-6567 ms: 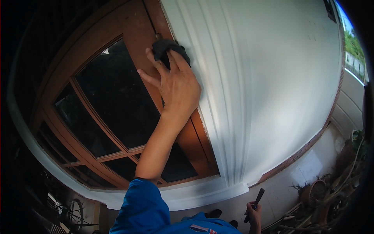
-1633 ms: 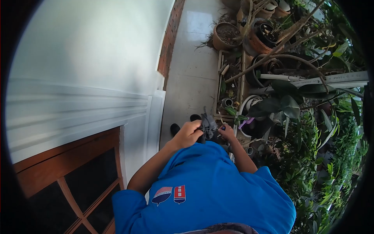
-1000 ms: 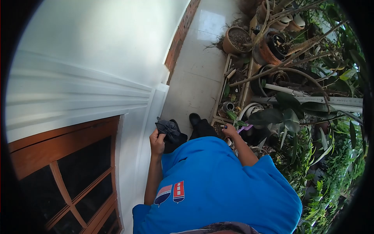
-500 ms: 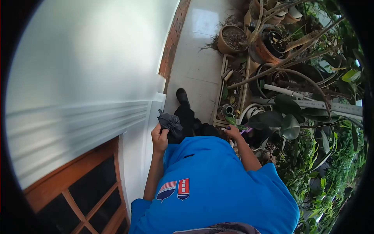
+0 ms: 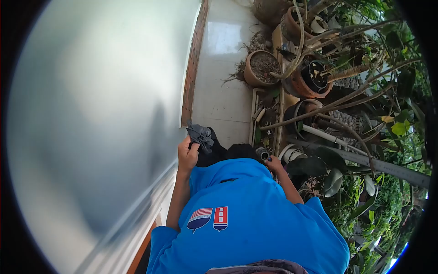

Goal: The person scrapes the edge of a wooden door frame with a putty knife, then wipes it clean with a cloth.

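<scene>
Wall [image 5: 91, 114] fills the left side; floor [image 5: 223, 91] strip runs along its base to the right. Left hand [image 5: 187, 155] sits near the wall's lower edge, cloth [image 5: 200, 135] bunched at its fingertips. Right hand [image 5: 275, 163] is further right, beside the tray [image 5: 253, 114] edging the floor. Pots are right of the floor: soil pot [image 5: 259, 68] at the floor's edge, tilted pot [image 5: 306, 78] just right of it. Pipe [image 5: 365, 157] lies below the pots, among plants [image 5: 388, 192] on the far right.

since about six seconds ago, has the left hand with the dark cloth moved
Yes. The left hand with the dark cloth has come down off the wooden window frame, now near the white wall's base.
</scene>
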Demonstrator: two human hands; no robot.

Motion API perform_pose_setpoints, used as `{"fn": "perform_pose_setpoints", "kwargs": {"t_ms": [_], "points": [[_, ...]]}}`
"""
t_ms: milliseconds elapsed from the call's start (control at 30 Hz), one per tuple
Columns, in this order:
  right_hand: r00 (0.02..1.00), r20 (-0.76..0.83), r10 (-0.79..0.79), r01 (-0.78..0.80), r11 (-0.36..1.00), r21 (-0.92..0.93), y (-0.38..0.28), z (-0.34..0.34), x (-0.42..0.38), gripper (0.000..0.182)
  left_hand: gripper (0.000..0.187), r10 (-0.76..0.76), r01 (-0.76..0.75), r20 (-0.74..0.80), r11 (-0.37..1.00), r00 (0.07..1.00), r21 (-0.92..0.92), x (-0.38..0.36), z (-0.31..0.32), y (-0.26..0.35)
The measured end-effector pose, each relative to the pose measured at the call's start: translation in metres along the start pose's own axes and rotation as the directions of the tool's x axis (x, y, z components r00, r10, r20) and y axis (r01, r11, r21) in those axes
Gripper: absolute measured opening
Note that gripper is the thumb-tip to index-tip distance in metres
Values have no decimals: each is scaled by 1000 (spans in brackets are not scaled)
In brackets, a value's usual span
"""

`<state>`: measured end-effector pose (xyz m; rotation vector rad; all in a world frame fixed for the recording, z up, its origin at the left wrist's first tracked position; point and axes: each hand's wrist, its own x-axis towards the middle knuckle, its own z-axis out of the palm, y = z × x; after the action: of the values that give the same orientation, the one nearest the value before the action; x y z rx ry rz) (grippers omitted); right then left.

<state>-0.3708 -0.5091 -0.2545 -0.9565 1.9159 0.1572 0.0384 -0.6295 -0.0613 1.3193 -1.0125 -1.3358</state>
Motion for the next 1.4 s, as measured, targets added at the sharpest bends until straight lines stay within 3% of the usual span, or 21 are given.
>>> {"fn": "perform_pose_setpoints", "kwargs": {"t_ms": [67,167,200,300,400,500,533,633,700,767,833,900,1000,1167,1233,1333,1400], "points": [[995,31,94,-98,986,137,-23,-13,6,38,22,-20,19,28,1000,999,14,24,-1,8],[987,-136,-82,84,996,3,-54,-27,10,38,22,-9,9,25,1000,1000,-12,57,0,12],[996,-60,-59,58,998,-9,-61,-34,17,47,22,-9,9,24,1000,1000,-13,70,1,16],[989,-95,-116,116,993,0,-63,-31,47,39,22,-27,27,17,1000,999,-14,109,4,18],[998,31,-55,56,998,-17,-71,-43,79,40,23,-57,57,-5,996,998,-66,157,10,23],[991,115,64,-71,996,55,-90,-65,118,46,22,-50,52,-70,999,996,17,209,22,34],[998,46,50,-56,988,142,-96,-69,135,41,20,-30,39,-111,996,993,77,229,29,39],[983,133,130,-154,968,196,-117,-107,186,35,20,-44,55,-153,996,987,68,287,46,51],[1000,-30,-2,11,953,301,-133,-134,213,30,20,-19,31,-139,996,990,83,318,55,61],[993,-117,-18,62,921,385,-168,-180,227,29,20,13,-3,-109,996,994,94,356,73,69],[999,-44,26,-2,877,481,-206,-235,231,25,19,16,-8,-86,995,996,102,389,84,68],[992,-127,-19,81,859,505,-220,-265,240,24,19,25,-16,-90,995,996,95,416,92,65],[993,-118,19,57,794,605,-229,-289,250,22,19,77,-67,-156,995,985,68,448,93,58],[998,-5,63,-52,862,504,-232,-282,270,23,18,-8,21,-241,998,971,53,450,86,59],[993,68,99,-118,901,418,-224,-270,280,27,18,-44,60,-211,996,976,72,444,86,56],[988,96,119,-150,879,452,-204,-247,287,26,18,-33,46,-133,995,991,93,453,109,65],[994,9,108,-99,876,472,-210,-247,265,25,18,-3,9,-54,994,999,111,469,123,68]]}}
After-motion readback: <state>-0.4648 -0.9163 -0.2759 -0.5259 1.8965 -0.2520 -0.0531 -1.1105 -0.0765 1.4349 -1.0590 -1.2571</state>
